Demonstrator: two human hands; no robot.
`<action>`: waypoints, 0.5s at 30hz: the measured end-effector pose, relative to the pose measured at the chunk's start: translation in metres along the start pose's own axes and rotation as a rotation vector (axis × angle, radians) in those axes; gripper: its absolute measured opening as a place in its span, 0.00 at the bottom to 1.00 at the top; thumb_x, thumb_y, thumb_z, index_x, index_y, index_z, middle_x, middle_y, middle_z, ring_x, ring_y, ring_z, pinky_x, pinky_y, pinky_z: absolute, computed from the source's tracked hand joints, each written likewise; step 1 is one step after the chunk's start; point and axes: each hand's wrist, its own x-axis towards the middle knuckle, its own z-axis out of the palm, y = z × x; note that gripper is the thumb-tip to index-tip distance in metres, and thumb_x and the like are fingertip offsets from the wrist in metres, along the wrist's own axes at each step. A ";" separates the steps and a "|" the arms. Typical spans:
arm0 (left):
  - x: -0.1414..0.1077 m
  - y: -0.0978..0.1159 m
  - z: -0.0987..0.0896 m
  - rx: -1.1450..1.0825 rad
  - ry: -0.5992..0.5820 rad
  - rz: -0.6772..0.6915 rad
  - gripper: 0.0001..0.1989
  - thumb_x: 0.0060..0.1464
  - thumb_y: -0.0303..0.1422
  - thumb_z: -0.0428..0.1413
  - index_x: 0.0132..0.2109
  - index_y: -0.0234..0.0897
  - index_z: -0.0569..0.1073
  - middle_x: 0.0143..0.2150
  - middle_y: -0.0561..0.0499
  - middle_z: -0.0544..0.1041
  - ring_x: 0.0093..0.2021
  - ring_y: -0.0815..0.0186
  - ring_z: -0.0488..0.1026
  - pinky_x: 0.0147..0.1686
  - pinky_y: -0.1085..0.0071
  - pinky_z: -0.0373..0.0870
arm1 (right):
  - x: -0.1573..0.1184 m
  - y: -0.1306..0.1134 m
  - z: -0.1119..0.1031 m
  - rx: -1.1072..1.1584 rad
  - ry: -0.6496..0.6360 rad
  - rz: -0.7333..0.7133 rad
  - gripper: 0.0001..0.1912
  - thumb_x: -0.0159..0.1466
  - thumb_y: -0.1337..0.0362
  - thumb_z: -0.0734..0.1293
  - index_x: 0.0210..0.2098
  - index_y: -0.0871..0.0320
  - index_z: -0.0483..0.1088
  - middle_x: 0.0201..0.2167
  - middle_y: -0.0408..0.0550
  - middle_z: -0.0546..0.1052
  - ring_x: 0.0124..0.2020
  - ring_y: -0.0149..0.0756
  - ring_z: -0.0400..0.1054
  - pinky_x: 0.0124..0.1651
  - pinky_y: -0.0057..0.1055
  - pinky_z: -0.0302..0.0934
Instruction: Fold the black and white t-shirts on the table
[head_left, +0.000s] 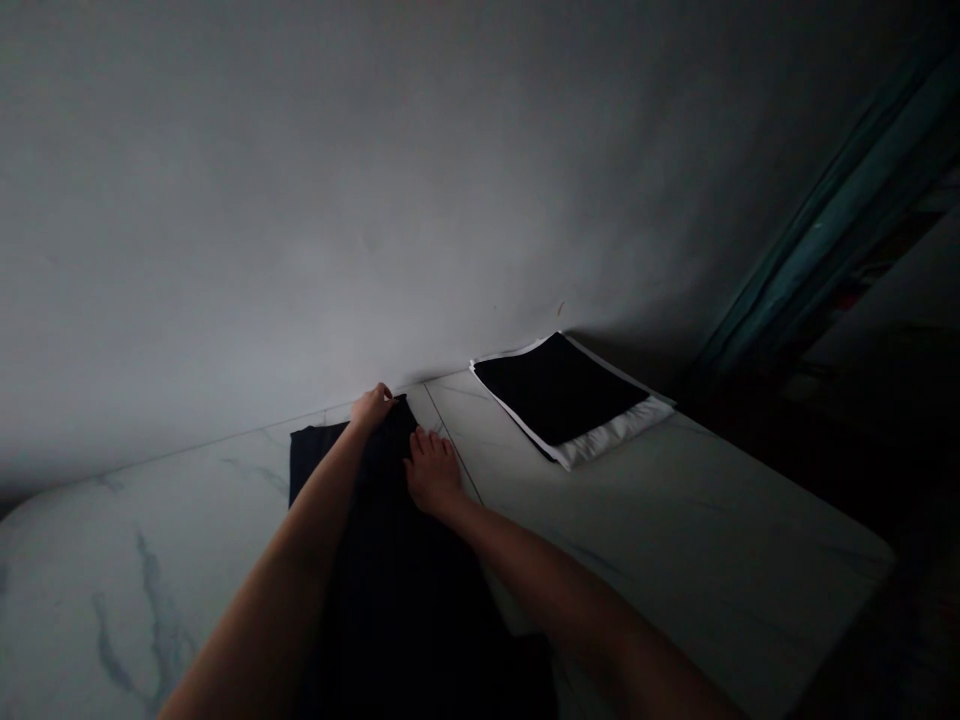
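A dark navy or black garment (420,600) lies lengthwise on the table, and its lower end runs out of the bottom of the view. It is too dark to tell what kind of garment it is. At its far edge, near the wall, my left hand (373,405) pinches the cloth between closed fingers. My right hand (433,470) rests flat along the garment's right edge, its fingers spread and pointing away from me. My left forearm crosses over the cloth and covers part of it.
The white marble-patterned table (637,560) stands against a pale wall (300,200). A flat stack of folded black and white cloth (562,390) lies at the back right. A thin seam line crosses the tabletop. A teal curtain (825,230) hangs at the far right.
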 end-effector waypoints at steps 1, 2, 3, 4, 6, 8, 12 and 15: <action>-0.001 -0.001 -0.001 -0.013 0.000 -0.003 0.14 0.59 0.39 0.56 0.49 0.39 0.71 0.46 0.42 0.79 0.48 0.55 0.76 0.41 0.68 0.68 | 0.003 0.001 -0.002 -0.007 -0.002 -0.009 0.26 0.71 0.61 0.57 0.66 0.63 0.61 0.69 0.58 0.58 0.68 0.51 0.52 0.67 0.48 0.46; -0.002 -0.003 -0.003 -0.029 -0.002 -0.005 0.15 0.59 0.40 0.56 0.50 0.39 0.71 0.45 0.43 0.79 0.48 0.56 0.76 0.40 0.69 0.68 | 0.008 0.001 -0.005 -0.011 -0.009 -0.025 0.24 0.71 0.61 0.57 0.63 0.64 0.64 0.67 0.59 0.62 0.66 0.50 0.55 0.66 0.46 0.48; -0.003 -0.004 -0.005 -0.048 -0.007 -0.006 0.16 0.58 0.40 0.57 0.51 0.38 0.71 0.44 0.43 0.80 0.46 0.57 0.76 0.39 0.70 0.68 | 0.015 0.002 -0.009 -0.011 -0.021 -0.041 0.21 0.71 0.63 0.57 0.60 0.64 0.68 0.64 0.60 0.67 0.64 0.49 0.59 0.65 0.44 0.51; -0.005 -0.006 -0.007 -0.069 -0.014 -0.007 0.17 0.58 0.41 0.57 0.51 0.38 0.71 0.41 0.45 0.80 0.44 0.58 0.76 0.37 0.71 0.68 | 0.024 0.003 -0.014 -0.005 -0.035 -0.055 0.19 0.71 0.65 0.56 0.56 0.64 0.71 0.60 0.60 0.71 0.61 0.47 0.62 0.63 0.41 0.53; -0.009 -0.011 -0.010 -0.115 -0.035 -0.007 0.19 0.56 0.41 0.59 0.52 0.36 0.71 0.36 0.48 0.79 0.39 0.61 0.77 0.33 0.72 0.67 | 0.049 0.007 -0.025 0.027 -0.052 -0.041 0.19 0.71 0.70 0.55 0.52 0.63 0.73 0.53 0.58 0.75 0.56 0.42 0.66 0.60 0.36 0.57; -0.014 -0.014 -0.011 -0.163 -0.048 -0.005 0.21 0.54 0.41 0.60 0.52 0.35 0.71 0.33 0.50 0.78 0.35 0.63 0.76 0.31 0.73 0.67 | 0.078 0.011 -0.034 0.062 -0.048 0.006 0.21 0.70 0.74 0.54 0.55 0.62 0.71 0.54 0.56 0.75 0.56 0.38 0.66 0.58 0.32 0.58; -0.022 -0.018 -0.006 -0.251 -0.022 0.008 0.23 0.50 0.39 0.63 0.52 0.36 0.70 0.35 0.50 0.79 0.34 0.64 0.76 0.31 0.73 0.68 | 0.129 0.018 -0.046 0.108 -0.066 -0.012 0.21 0.66 0.76 0.58 0.54 0.58 0.74 0.55 0.52 0.74 0.52 0.34 0.69 0.53 0.26 0.60; -0.024 -0.021 0.001 -0.305 0.008 0.018 0.23 0.49 0.39 0.64 0.51 0.38 0.71 0.36 0.50 0.79 0.34 0.64 0.76 0.32 0.72 0.69 | 0.153 0.019 -0.046 0.135 -0.083 -0.045 0.14 0.63 0.75 0.65 0.43 0.59 0.79 0.47 0.48 0.79 0.45 0.33 0.71 0.48 0.23 0.60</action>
